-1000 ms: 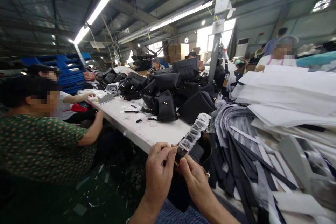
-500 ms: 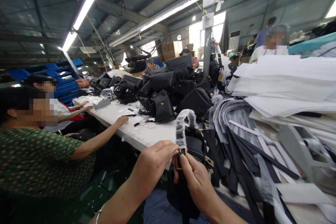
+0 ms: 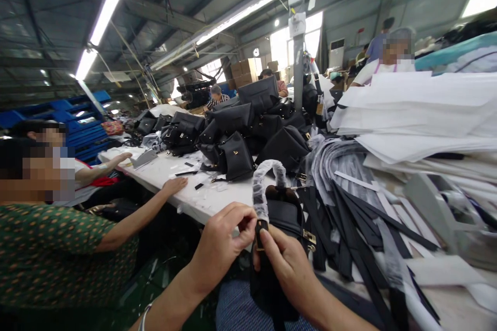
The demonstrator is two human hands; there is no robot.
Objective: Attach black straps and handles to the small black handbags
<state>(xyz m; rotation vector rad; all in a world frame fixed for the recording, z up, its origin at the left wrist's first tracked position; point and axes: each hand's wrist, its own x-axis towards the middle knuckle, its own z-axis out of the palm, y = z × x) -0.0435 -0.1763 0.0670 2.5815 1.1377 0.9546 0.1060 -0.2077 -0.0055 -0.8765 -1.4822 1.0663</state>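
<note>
A black bag (image 3: 282, 214) rests at my lap, its arched handle (image 3: 267, 165) wrapped in clear plastic. At the handle's lower end is a gold-rimmed buckle (image 3: 260, 242). My right hand (image 3: 289, 256) grips the bag's strap at this buckle, thumb on its front. Just left of the buckle, my left hand (image 3: 227, 232) has its fingers curled and pinched together beside the handle's base; whatever is between the fingertips is too small to make out. A gold clasp (image 3: 309, 237) shows on the bag's right side.
Black bags (image 3: 236, 158) are heaped on the white table (image 3: 198, 201). Black straps (image 3: 345, 227) and plastic-wrapped strips lie right, below stacked white sheets (image 3: 419, 108). At left, a person in a green dotted shirt (image 3: 50, 248) reaches onto the table; other people are farther back.
My left hand has drawn slightly left of the buckle, its fingers more curled. My right hand keeps its hold. The view has shifted a little, and the neighbour's hand has moved slightly.
</note>
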